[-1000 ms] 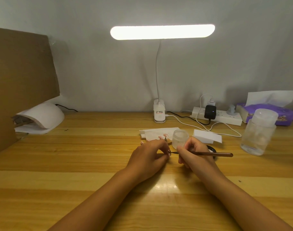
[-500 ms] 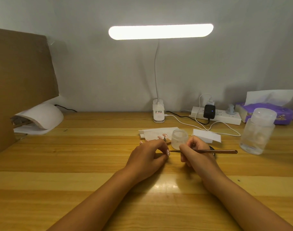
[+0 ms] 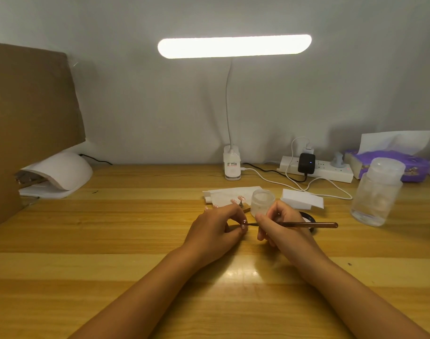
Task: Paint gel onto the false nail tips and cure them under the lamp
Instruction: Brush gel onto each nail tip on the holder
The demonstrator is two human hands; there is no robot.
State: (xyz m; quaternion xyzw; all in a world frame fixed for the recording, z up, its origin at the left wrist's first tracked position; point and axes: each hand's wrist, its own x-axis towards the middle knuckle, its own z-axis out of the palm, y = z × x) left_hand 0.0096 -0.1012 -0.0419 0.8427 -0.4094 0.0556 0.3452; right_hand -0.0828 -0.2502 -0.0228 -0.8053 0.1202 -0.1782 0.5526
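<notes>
Head view: at the middle of the wooden surface (image 3: 111,228), the left hand (image 3: 216,228) is pinching a false nail tip (image 3: 244,225) in its curled fingers (image 3: 236,214). The right hand (image 3: 280,226) is gripping a thin brush (image 3: 311,225), its tip touching that nail tip. A frosted jar (image 3: 262,201) is standing just behind the hands, and the white curing lamp (image 3: 59,172) is sitting far left.

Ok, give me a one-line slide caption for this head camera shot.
Left hand holds a nail tip while the right hand touches a thin brush to it, beside a small jar.
</notes>
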